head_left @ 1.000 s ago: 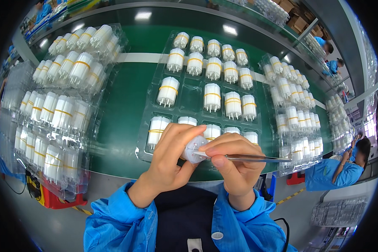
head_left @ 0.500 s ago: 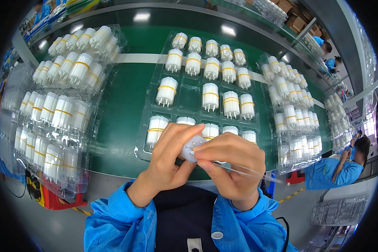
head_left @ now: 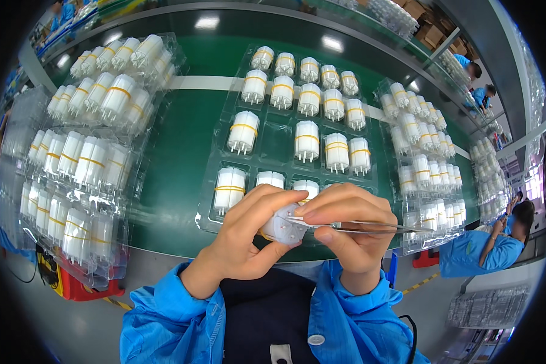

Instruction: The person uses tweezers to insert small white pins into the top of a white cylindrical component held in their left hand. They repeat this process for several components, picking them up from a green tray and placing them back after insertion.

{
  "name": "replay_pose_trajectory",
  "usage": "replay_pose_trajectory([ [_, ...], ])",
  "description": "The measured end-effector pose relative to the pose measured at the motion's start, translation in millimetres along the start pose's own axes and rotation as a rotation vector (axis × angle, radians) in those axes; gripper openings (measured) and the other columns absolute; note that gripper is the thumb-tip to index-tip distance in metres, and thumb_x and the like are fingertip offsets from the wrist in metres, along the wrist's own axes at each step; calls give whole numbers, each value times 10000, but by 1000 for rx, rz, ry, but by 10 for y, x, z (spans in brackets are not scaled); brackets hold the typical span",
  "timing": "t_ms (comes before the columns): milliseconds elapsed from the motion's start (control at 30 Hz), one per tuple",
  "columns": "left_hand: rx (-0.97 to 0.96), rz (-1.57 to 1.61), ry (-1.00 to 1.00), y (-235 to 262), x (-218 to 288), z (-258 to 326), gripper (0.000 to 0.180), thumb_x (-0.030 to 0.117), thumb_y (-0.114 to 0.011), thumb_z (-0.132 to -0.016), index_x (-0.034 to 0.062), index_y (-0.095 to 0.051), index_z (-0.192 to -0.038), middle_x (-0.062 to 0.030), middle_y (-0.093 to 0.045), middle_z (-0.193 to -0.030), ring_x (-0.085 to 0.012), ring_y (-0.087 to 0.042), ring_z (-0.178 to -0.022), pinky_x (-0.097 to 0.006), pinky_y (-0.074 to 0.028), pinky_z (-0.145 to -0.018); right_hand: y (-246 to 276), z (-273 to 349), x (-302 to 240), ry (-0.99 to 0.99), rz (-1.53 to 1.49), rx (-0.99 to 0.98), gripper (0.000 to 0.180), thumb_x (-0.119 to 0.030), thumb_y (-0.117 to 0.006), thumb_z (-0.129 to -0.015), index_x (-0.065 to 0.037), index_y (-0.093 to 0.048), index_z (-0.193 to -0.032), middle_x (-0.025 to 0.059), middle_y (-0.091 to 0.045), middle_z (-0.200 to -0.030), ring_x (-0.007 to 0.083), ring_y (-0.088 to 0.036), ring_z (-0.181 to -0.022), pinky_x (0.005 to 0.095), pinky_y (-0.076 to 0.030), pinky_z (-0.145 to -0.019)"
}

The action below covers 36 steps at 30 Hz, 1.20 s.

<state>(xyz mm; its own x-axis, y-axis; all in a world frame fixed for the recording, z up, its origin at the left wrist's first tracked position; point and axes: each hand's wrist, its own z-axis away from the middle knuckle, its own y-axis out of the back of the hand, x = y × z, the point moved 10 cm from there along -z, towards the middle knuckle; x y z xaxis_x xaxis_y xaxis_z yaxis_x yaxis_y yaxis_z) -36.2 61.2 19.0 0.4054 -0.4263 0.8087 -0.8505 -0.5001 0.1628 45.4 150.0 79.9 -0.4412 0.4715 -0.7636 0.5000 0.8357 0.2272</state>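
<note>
Left hand (head_left: 239,246) at lower centre of frame, fingers curled round white cylindrical part (head_left: 280,225), pins facing viewer. Right hand (head_left: 353,233) just beside it, fingers pinched shut on metal tweezers (head_left: 370,227), tips touching part's pin end. Behind hands, clear blister tray (head_left: 273,136) of white yellow-banded parts on green surface (head_left: 182,139). More filled trays (head_left: 85,164) stacked at left and right of frame.

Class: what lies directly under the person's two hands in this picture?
Under the left hand and right hand lies the clear tray of white cylinders on the green bench. The hands cover its nearest pockets, so their contents cannot be seen.
</note>
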Motion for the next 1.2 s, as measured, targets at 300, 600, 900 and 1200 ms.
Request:
replay_pose_trajectory([
  [300, -10, -6, -18, -14, 18, -3, 602, -23, -719, -669, -54, -560, -1249, -202, -620, -1095, -343, -620, -951, -394, -499, -830, -1, 23, 1, -24, 1, 26, 131, 35, -728, -740, 16, -724, -869, 132, -720, -844, 236, -694, -747, 294, -542, -629],
  [600, -21, -3, -39, -49, 9, -15, 624, -32, -706, -665, -60, -552, -1269, -210, -620, -1094, -350, -614, -936, -401, -497, -814, -7, 12, -58, -46, 132, 12, 136, 43, -723, -735, 0, -714, -864, 124, -704, -816, 243, -683, -720, 293, -531, -609],
  [900, -4, -97, -107, -27, 42, 88, 694, 0, -697, -693, -43, -493, -1355, -222, -577, -1184, -393, -566, -1035, -440, -468, -892, -217, -135, -339, 48, 400, -63, 135, -4, -741, -657, -1, -711, -789, 116, -711, -767, 244, -667, -660, 302, -506, -602],
  [1200, 85, 37, -180, -11, 252, 77, 457, 70, -759, -796, 6, -574, -1209, -193, -625, -1135, -347, -631, -1007, -397, -518, -846, 763, 579, 102, 30, -47, 570, 336, -295, -648, -918, 21, -563, -997, 144, -565, -876, 184, -575, -756, 258, -499, -639],
])
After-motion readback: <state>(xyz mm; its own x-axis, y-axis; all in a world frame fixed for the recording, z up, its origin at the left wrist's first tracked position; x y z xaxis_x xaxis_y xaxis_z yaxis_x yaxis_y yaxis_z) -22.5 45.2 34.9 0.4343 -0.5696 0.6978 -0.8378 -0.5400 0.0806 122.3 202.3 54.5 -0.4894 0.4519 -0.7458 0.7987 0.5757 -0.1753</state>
